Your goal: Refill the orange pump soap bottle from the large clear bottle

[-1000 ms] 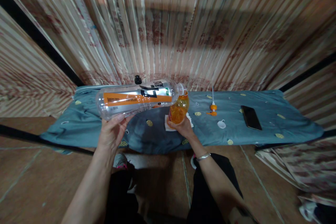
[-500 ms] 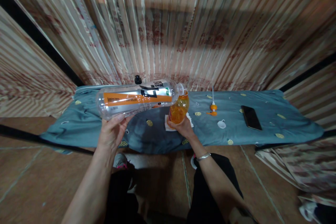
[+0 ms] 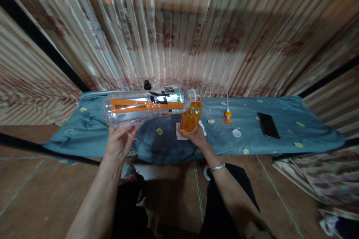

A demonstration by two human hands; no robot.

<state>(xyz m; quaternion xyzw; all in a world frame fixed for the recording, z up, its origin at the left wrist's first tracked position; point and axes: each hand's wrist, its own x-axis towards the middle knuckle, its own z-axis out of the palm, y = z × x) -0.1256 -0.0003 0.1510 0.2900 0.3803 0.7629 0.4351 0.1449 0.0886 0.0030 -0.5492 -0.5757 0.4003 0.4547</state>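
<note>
Left hand (image 3: 120,139): thumb and fingers closed around the underside of the clear bottle (image 3: 146,105), near its base. Clear bottle lies almost level in the air above the cloth (image 3: 283,108), base at left, neck at right and slightly higher in view. Label silver and orange with black print; wall transparent. Contents: droplets or bubbles along the lower side; amount of liquid cannot be read. Neck uncapped, directed at the mouth of the orange bottle.

Black cap (image 3: 147,84): just beyond the clear bottle, at the far edge of the cloth, lower part hidden.

Tissue (image 3: 181,134): white, on the cloth, partly hidden by the right hand and orange bottle.

Orange bottle (image 3: 192,115): see-through, tilted, mouth open and meeting the clear bottle's neck; whether the two rims touch cannot be told. Cannot tell whether the colour is in the wall or a liquid. Right hand (image 3: 194,136): wrapped around its lower part, holding it; silver bracelet (image 3: 217,167) on the wrist.

Pump (image 3: 228,115): orange head, white tube pointing away, lying on the cloth well apart from both bottles.

Phone (image 3: 268,125): dark, flat on the cloth, rightmost.
</note>
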